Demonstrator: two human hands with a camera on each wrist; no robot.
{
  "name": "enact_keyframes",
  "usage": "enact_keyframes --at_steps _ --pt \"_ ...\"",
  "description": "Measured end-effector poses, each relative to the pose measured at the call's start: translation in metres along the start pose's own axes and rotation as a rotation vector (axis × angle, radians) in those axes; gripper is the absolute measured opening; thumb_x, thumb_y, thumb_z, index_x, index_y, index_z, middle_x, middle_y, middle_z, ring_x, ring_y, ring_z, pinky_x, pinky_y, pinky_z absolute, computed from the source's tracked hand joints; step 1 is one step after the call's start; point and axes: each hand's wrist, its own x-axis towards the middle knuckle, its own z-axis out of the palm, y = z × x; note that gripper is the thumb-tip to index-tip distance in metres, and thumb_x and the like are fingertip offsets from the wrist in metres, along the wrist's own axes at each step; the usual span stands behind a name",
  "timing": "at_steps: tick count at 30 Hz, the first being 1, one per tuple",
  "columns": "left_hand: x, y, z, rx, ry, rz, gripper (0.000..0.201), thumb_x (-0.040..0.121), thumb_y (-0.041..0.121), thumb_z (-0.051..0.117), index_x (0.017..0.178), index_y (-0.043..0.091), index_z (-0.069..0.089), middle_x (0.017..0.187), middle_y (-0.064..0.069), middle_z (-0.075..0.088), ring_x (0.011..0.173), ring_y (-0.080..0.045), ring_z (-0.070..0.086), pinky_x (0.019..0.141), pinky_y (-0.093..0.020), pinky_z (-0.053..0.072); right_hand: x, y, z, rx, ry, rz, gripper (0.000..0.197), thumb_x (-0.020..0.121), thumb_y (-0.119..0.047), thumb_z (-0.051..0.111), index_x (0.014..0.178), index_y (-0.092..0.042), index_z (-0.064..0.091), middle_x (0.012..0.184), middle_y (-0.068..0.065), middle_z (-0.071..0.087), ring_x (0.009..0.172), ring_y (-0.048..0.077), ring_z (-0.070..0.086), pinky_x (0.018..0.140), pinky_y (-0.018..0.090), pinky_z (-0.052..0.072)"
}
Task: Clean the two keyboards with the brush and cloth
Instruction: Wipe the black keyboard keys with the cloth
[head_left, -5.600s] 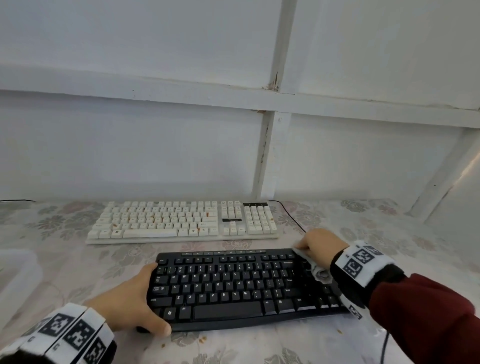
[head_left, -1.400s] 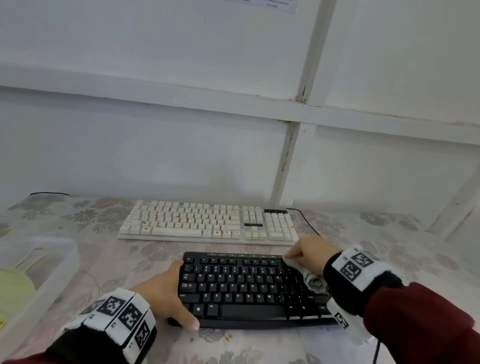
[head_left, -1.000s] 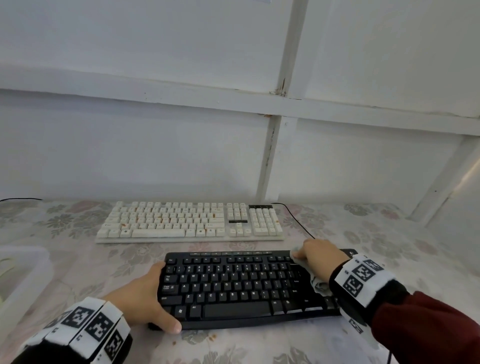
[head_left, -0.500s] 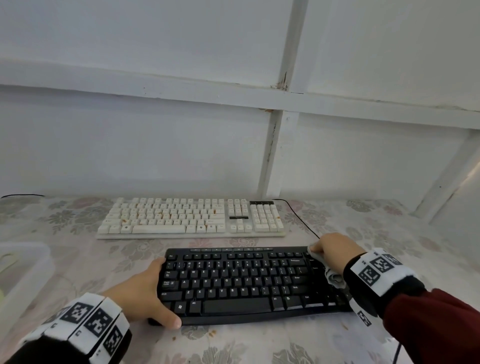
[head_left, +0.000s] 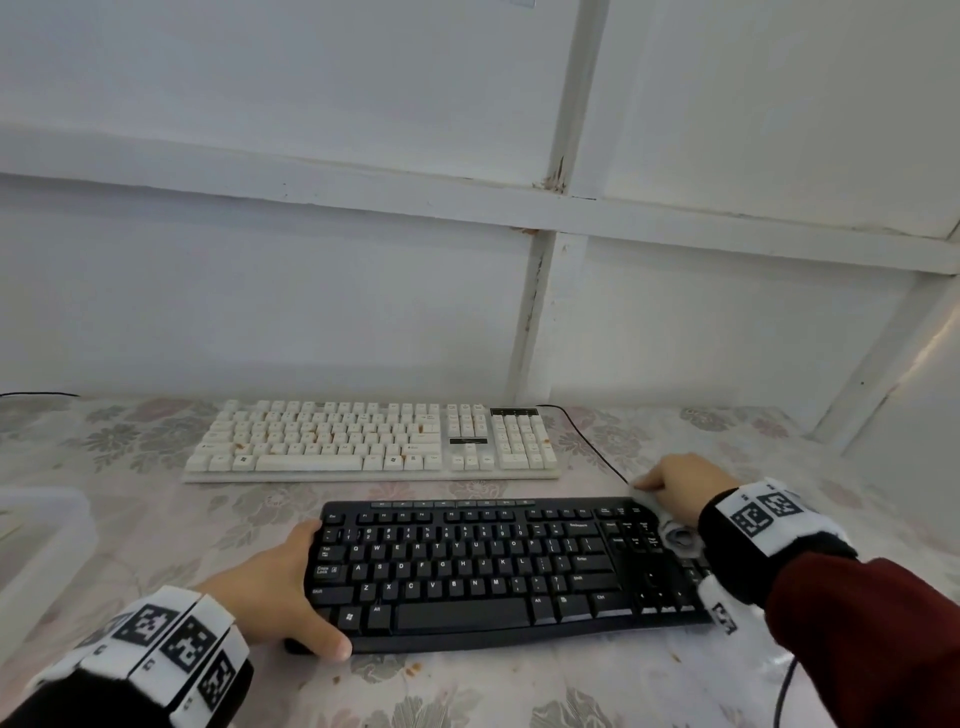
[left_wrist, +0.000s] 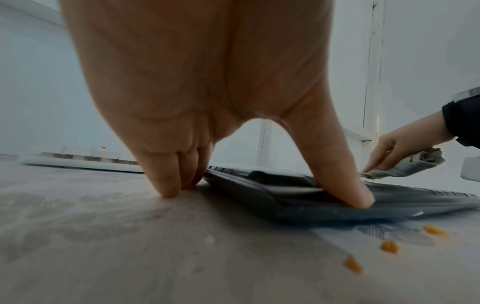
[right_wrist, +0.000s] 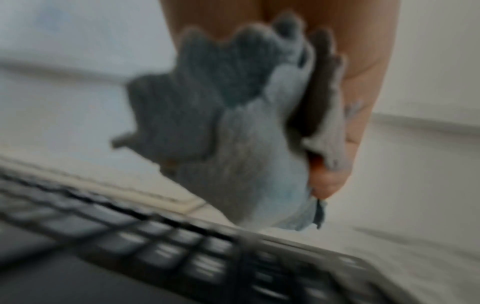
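We wipe the far right corner of the black keyboard (head_left: 493, 566), and grit may only get moved
Our right hand (head_left: 680, 488) pinches the bunched cloth (head_left: 678, 538) between thumb and fingers (left_wrist: 376, 157) at that corner, just beside a cable (head_left: 597, 447) that a wide stroke could snag; our left hand (head_left: 270, 597) clamps the left end, thumb on the near edge, fingers pressed together, and a slack hold lets it skid toward the speckled white keyboard (head_left: 374, 441). Orange crumbs (left_wrist: 388, 246) lie on the surface (head_left: 519, 691) by the near edge

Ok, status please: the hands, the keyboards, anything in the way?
Left hand holds black keyboard at left end. Right hand grips cloth at its far right corner. White keyboard behind, orange specks on keys. Nothing in the way; crumbs on table.
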Motion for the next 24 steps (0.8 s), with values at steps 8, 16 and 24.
enact_keyframes --at_steps 8,16,24 --pt "0.000 0.001 0.000 -0.002 0.007 -0.012 0.142 0.032 0.036 0.094 0.145 0.024 0.008 0.111 0.025 0.045 0.112 -0.008 0.049 0.100 -0.025 0.037 0.003 -0.101 0.017 -0.014 -0.139 -0.308 0.024 0.094 -0.008 0.045 0.100 -0.012 0.068 0.103 0.005 0.065 0.093 0.024 0.061 0.078 0.022 0.047" --pt "0.001 0.002 0.002 -0.018 0.035 -0.025 0.123 0.054 0.020 0.091 0.145 0.023 0.008 0.106 0.025 0.043 0.111 -0.009 0.048 0.096 -0.022 0.035 0.003 -0.059 0.026 -0.062 -0.014 -0.208 0.024 0.093 -0.011 0.045 0.075 -0.026 0.045 0.077 -0.005 0.043 0.069 0.015 0.041 0.064 0.020 0.035" --pt "0.001 0.001 0.001 -0.011 0.029 -0.023 0.128 0.048 0.026 0.091 0.145 0.023 0.008 0.108 0.025 0.043 0.112 -0.009 0.049 0.099 -0.023 0.036 0.014 -0.009 0.025 -0.054 -0.011 -0.057 0.030 0.094 -0.014 0.046 0.117 -0.014 0.065 0.089 0.000 0.047 0.080 0.016 0.042 0.071 0.022 0.035"
